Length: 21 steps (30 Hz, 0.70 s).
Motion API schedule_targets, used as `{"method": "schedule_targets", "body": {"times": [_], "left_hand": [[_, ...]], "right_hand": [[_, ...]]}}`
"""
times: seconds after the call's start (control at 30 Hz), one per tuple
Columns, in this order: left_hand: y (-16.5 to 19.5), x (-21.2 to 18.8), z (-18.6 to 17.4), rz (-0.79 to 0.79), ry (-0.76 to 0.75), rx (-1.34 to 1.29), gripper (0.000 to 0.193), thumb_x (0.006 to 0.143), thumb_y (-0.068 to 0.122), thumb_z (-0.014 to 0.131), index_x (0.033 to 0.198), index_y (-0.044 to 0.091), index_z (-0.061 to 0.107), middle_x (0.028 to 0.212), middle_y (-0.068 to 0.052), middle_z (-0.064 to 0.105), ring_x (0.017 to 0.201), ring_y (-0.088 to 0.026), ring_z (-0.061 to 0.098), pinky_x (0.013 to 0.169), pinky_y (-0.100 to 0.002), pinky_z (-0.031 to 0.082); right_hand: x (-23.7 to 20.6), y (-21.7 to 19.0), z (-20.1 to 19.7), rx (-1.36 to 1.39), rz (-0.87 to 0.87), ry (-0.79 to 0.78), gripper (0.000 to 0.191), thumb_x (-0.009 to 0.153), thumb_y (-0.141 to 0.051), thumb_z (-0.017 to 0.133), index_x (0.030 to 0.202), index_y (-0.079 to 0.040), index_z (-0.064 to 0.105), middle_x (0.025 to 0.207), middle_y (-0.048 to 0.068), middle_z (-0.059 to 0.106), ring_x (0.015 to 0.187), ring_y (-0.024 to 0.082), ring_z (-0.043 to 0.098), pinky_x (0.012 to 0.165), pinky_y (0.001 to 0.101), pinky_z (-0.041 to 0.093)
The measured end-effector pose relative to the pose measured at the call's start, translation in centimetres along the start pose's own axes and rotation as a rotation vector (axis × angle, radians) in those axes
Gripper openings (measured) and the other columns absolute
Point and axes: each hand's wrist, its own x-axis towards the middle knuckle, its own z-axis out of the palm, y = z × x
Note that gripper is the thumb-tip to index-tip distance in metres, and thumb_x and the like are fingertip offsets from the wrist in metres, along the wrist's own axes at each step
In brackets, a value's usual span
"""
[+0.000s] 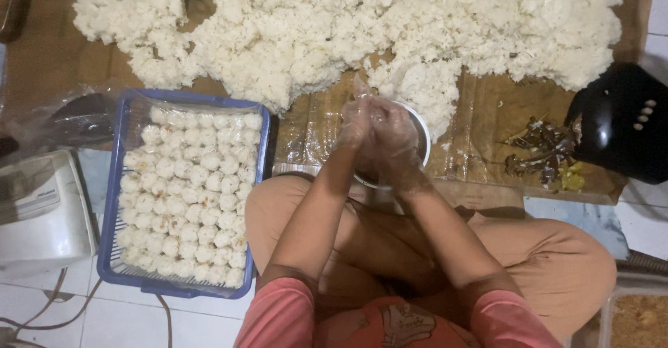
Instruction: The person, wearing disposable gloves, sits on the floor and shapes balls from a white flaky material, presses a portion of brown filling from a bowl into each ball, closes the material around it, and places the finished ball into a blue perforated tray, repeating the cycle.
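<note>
Over a metal bowl (422, 133), the left hand (358, 122) and right hand (394, 136), both in clear plastic gloves, press palm to palm; what they enclose cannot be told. A heap of white rice (334, 21) spreads beyond; a blue basket (117, 181) of rice balls (188, 195) sits left.
</note>
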Motion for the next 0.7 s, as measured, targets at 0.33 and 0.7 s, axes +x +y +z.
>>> {"method": "schedule_targets", "body": {"times": [0.33,0.7], "left_hand": [[3.9,-6.1,-0.8,0.063,0.024,0.004,0.063,0.097,0.058,0.048,0.134,0.008,0.058,0.130,-0.023,0.065,0.121,-0.037,0.064,0.103,-0.050,0.051],[-0.1,0.8,0.7,0.143,0.023,-0.478,0.049,0.108,0.043,0.051,0.105,0.000,0.074,0.083,-0.014,0.064,0.068,-0.022,0.053,0.056,-0.037,0.041]], "right_hand": [[1.5,3.8,-0.5,-0.025,-0.119,-0.212,0.030,0.106,-0.023,0.059,0.132,-0.009,0.062,0.115,0.016,0.069,0.109,0.031,0.066,0.098,0.0441,0.055],[2.6,1.2,-0.1,0.905,0.735,-0.162,0.030,0.114,-0.024,0.055,0.141,-0.019,0.066,0.082,0.003,0.057,0.074,0.012,0.049,0.067,0.0267,0.040]]}}
